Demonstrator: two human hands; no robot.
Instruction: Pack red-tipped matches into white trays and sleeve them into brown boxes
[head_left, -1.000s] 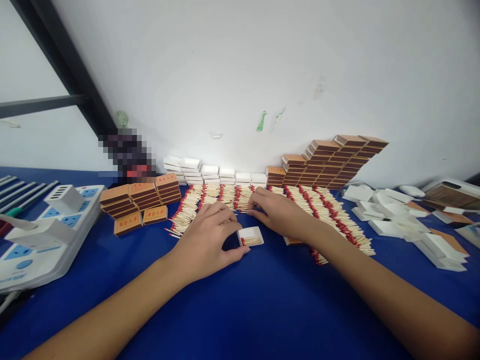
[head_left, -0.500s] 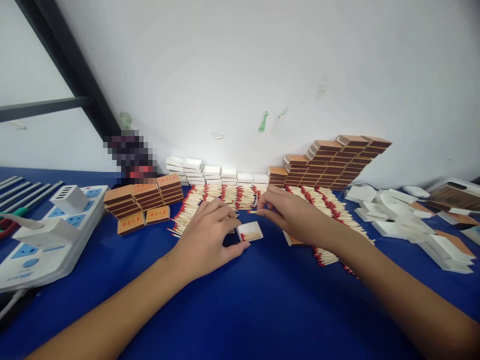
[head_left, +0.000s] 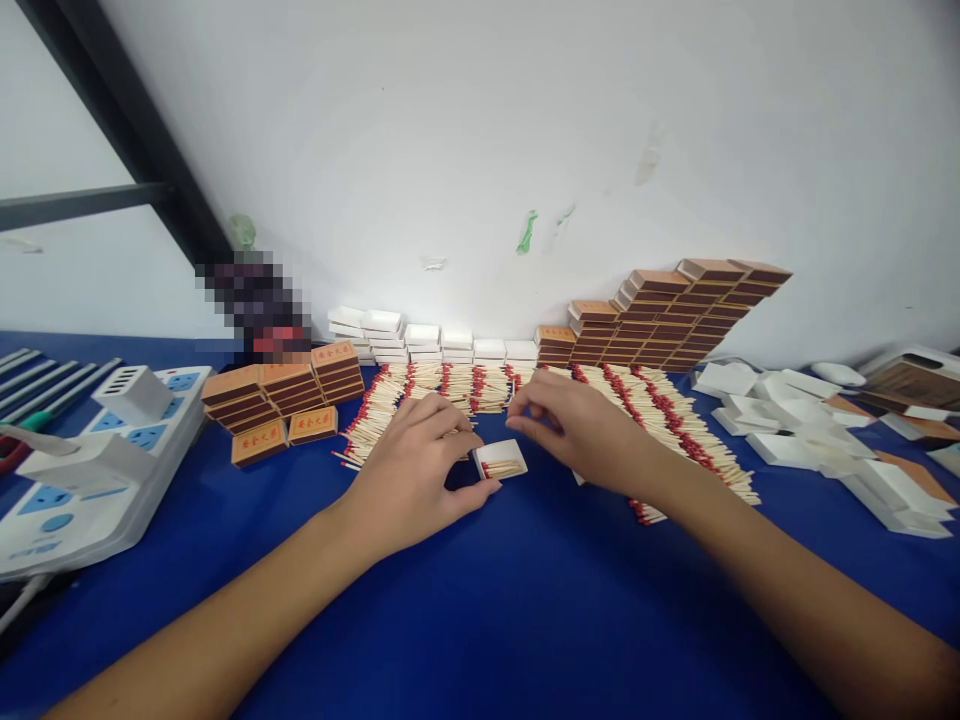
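Observation:
A small white matchbox tray (head_left: pixel 511 450) with several red-headed matches (head_left: pixel 504 468) in it lies on the blue table. My left hand (head_left: pixel 424 470) grips the tray's left end between thumb and fingers. Just right of the tray, my right hand (head_left: pixel 574 425) hovers with its fingers bent and their tips close together; what they hold, if anything, is too small to make out. Rows of loose matches (head_left: pixel 491 388) lie behind both hands. Under the right hand, a box is mostly hidden.
Stacked orange matchboxes (head_left: pixel 660 320) stand by the wall, others (head_left: pixel 281 395) at left. White trays (head_left: pixel 424 340) line the wall; more trays (head_left: pixel 795 420) are heaped at right. A power strip (head_left: pixel 135 480), metal rods (head_left: pixel 45 385) and a frame bar (head_left: pixel 127 110) are at left.
My right hand has shifted slightly, and the match that lay by its fingertips no longer shows there. My left hand stays on the tray. The view has tilted a little.

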